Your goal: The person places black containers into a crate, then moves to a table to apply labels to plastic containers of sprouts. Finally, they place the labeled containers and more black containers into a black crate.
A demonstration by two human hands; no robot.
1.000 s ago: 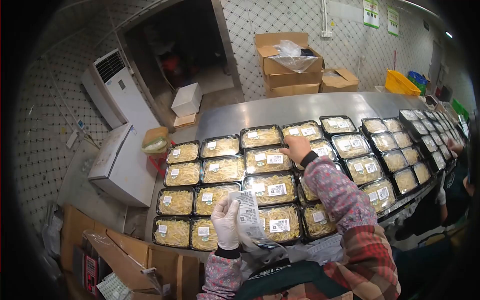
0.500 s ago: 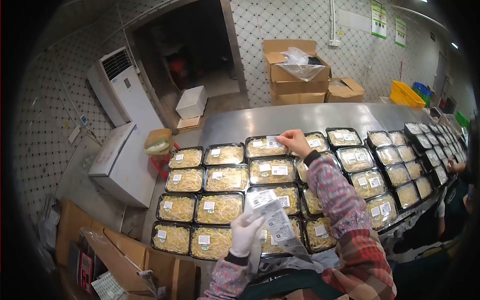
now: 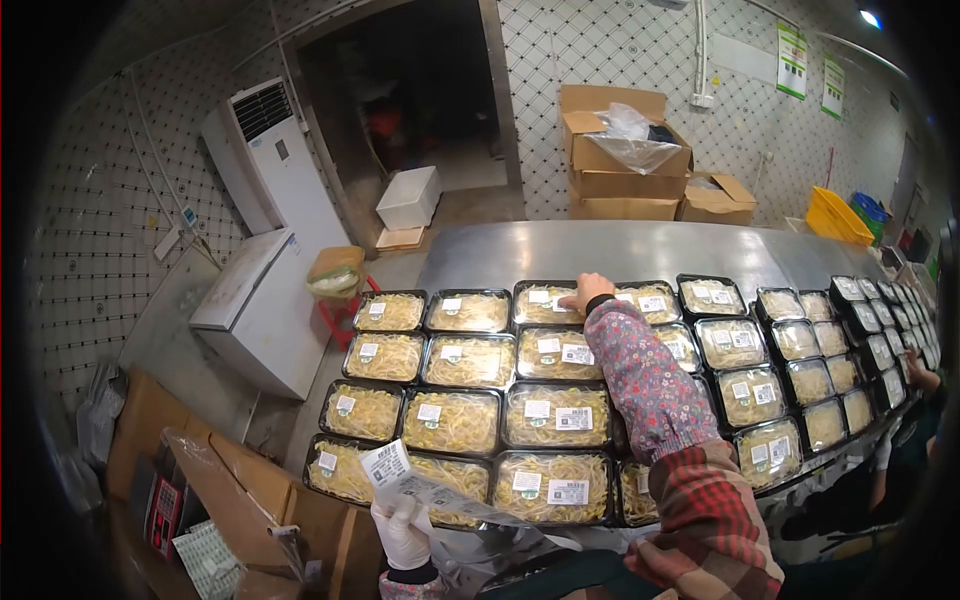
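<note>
My left hand, in a white glove, is closed around a strip of printed labels at the near edge of the table. The strip curls to the right over the nearest trays. My bare right hand reaches to the far row, its fingers laid on the right part of a film-covered black tray of bean sprouts. The label under those fingers is mostly hidden. Nearer trays in that column, such as the closest sprout tray, each carry two white labels.
The steel table extends behind the tray rows. More stacked trays stand to the right, with a co-worker's hand beside them. Cardboard boxes stand beyond the table; an open carton is at the lower left.
My right hand has gone from holding a label over the far tray to touching down on that tray. My left hand has moved left and toward me with the strip. The view has shifted slightly.
</note>
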